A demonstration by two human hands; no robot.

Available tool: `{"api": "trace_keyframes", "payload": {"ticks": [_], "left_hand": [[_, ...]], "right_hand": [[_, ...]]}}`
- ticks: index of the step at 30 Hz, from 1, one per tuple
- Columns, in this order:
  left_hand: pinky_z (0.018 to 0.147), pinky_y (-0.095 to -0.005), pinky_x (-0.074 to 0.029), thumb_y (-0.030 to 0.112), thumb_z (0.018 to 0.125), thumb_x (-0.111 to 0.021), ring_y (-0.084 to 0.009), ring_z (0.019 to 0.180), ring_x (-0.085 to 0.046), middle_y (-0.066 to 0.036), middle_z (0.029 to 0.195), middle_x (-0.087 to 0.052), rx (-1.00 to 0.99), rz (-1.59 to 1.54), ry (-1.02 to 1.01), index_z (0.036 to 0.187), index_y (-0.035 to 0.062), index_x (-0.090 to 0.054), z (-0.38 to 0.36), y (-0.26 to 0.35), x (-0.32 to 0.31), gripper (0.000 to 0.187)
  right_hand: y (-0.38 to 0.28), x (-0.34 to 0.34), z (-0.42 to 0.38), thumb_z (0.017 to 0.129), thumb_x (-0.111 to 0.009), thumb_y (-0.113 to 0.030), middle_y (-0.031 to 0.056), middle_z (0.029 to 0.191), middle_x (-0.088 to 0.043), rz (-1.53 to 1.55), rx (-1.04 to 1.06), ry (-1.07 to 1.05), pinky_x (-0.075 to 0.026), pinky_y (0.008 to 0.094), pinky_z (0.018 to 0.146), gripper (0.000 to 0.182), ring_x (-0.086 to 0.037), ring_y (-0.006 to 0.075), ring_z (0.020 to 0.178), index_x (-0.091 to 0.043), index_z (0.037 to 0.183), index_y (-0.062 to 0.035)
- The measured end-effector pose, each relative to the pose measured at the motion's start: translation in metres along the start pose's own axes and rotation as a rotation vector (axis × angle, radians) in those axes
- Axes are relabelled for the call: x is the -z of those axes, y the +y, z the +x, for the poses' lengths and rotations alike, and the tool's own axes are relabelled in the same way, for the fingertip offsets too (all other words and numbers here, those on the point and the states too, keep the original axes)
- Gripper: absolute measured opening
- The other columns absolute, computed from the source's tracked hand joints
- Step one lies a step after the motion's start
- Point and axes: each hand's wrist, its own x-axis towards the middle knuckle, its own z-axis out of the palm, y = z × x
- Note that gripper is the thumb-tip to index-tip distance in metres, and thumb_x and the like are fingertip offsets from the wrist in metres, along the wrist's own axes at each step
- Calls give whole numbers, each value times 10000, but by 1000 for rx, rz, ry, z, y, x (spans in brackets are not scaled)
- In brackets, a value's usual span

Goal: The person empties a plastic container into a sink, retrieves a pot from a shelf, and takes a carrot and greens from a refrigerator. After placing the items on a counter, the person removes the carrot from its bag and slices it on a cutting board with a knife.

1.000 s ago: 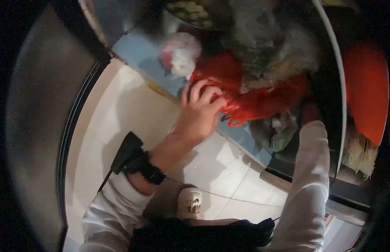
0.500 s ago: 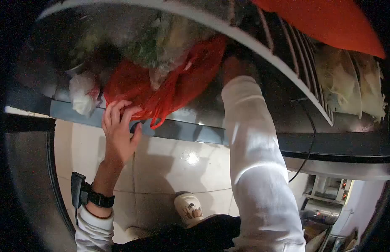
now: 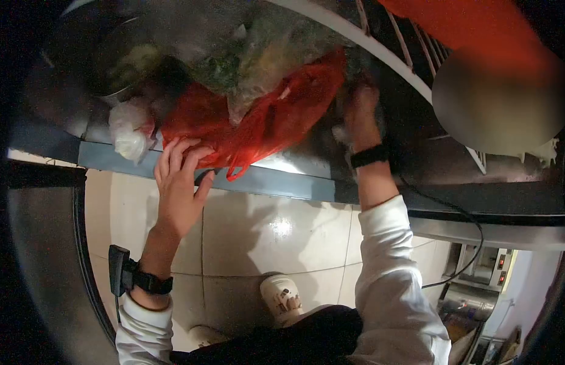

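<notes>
My left hand (image 3: 180, 176) lies against the near edge of a red plastic bag (image 3: 276, 125), fingers stretched out and slightly apart over the front sill. A bag handle loops down beside it. Deeper in the dim fridge-like compartment, my right hand (image 3: 360, 115) is to the right of the red bag, its fingers curled and blurred. Something pale and see-through, perhaps plastic film, shows beside that hand; what it holds cannot be made out. A clear bag of greens (image 3: 224, 70) rests behind the red bag. A knotted white bag (image 3: 131, 134) sits left of my left hand.
A white wire rack (image 3: 410, 79) curves across the upper right, with a red object (image 3: 465, 21) above it. A black cable (image 3: 471, 213) hangs from the right wrist. The dark door (image 3: 42, 243) stands at left. Below the grey sill (image 3: 276, 180) is a tiled floor (image 3: 234, 243).
My right arm has drawn back toward me, bringing its hand and wrist strap into sight. The left hand stays at the red bag. A blurred round shape now covers part of the right side.
</notes>
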Motion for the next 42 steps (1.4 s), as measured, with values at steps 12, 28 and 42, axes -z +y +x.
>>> {"api": "trace_keyframes", "payload": {"ticks": [12,28,42], "left_hand": [[997,-452,-188,154,726,-618,-296,1219,-275,-54,1220,-405,-10,44,0,1091,153,-494,0,-5,-2,386],[980,-467,-228,122,731,-605,-340,1192,-310,-93,1207,-409,-114,24,21,1090,103,-492,3,-7,-3,377],[985,-455,-210,135,734,-606,-328,1212,-287,-82,1221,-400,-81,45,-7,1098,116,-491,1,-8,-1,382]], "right_hand": [[-21,18,-77,845,-427,9,121,1159,-488,32,164,-86,-427,358,882,354,-497,231,1051,-428,1198,-19],[2,13,-141,699,-546,-64,229,1183,-406,-977,539,-489,-238,491,989,493,-327,413,1135,-426,1177,-60],[1,68,-87,733,-572,-518,185,1292,-343,-2184,619,-29,-353,574,860,666,-419,409,1092,-457,1187,-44]]}}
